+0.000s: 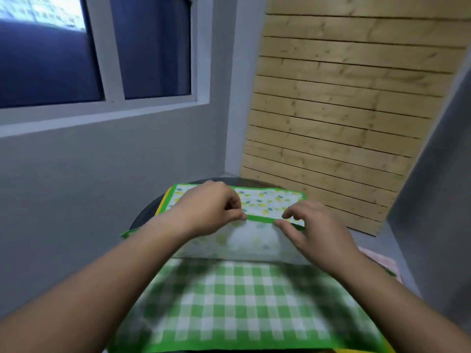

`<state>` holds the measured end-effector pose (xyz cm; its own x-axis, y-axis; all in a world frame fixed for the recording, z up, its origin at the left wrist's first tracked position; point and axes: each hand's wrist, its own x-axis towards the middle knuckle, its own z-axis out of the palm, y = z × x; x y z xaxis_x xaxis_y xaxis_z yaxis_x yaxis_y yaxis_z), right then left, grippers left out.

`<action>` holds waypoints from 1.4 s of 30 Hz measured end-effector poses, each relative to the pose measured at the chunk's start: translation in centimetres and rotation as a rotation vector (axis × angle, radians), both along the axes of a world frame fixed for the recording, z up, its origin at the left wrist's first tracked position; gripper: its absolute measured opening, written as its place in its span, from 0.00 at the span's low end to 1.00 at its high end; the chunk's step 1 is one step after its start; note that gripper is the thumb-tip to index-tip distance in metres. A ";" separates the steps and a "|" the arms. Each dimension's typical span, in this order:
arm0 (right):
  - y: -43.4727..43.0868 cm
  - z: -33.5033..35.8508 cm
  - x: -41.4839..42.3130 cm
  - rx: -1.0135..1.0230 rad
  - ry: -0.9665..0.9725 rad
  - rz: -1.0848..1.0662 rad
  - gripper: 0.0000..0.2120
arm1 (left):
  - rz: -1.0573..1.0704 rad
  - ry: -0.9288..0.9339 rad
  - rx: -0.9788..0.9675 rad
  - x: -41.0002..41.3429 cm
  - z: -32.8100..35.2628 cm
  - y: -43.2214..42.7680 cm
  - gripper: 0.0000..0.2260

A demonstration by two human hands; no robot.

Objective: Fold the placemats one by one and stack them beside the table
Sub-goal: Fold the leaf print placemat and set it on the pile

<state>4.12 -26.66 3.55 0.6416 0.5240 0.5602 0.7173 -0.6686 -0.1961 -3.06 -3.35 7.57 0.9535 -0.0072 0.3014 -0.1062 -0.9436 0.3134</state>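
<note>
A lemon-print placemat [267, 200] with a green border lies on top of the pile, its near half turned over toward the far side so the pale underside [242, 243] shows. My left hand [211, 207] pinches the green folded-over edge at its left. To the right, my right hand [313, 230] pinches the same edge between thumb and fingers. Under it lies a green-and-white checked placemat [229, 301], spread toward me. A yellow placemat edge [164, 200] peeks out at the far left of the pile.
The dark round table [145, 215] stands in a corner: a grey wall with a window at the left, a wooden plank wall [344, 110] behind. A pink cloth [382, 261] lies at the right, beyond my right forearm.
</note>
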 end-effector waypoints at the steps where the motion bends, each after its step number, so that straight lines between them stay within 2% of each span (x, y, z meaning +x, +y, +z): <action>1: 0.2 0.1 1.0 -0.027 -0.042 -0.017 0.12 | 0.025 -0.012 0.037 0.8 0.2 0.1 0.10; 5: 0.9 0.0 5.0 -0.127 -0.213 -0.105 0.11 | 0.123 -0.030 0.159 3.9 0.0 0.5 0.10; 7: 1.3 -0.5 6.7 -0.133 -0.208 -0.151 0.10 | 0.163 -0.040 0.222 5.5 -0.7 0.9 0.10; 9: 1.9 -1.4 8.3 -0.109 -0.122 -0.162 0.10 | 0.183 -0.039 0.247 7.2 -1.8 1.7 0.11; 12: 2.9 -3.1 10.2 -0.040 0.103 -0.160 0.08 | 0.187 0.003 0.187 9.4 -3.9 3.0 0.11; 15: 3.7 -4.8 12.2 0.002 0.244 -0.162 0.06 | 0.179 0.056 0.041 11.2 -6.4 4.4 0.12; 18: 4.3 -6.1 13.9 0.002 0.347 -0.152 0.07 | 0.175 0.045 0.001 12.3 -8.6 5.6 0.14; 22: 4.6 -8.0 15.4 -0.027 0.411 -0.125 0.08 | 0.175 0.031 -0.061 13.0 -11.0 6.4 0.15; 27: 4.8 -9.8 16.4 -0.043 0.455 -0.101 0.08 | 0.171 0.109 -0.109 13.7 -13.3 7.7 0.13; 33: 4.6 -10.7 17.0 0.014 0.469 -0.077 0.07 | 0.183 0.024 -0.094 13.5 -15.0 7.8 0.11; 42: 4.6 -10.8 17.1 0.087 0.487 -0.081 0.08 | 0.230 0.006 -0.145 13.5 -15.4 7.6 0.10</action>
<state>21.22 -22.08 -7.25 0.8760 0.4265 0.2252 0.4753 -0.6842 -0.5532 10.48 4.28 -7.79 0.9268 0.2525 0.2780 0.1080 -0.8881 0.4467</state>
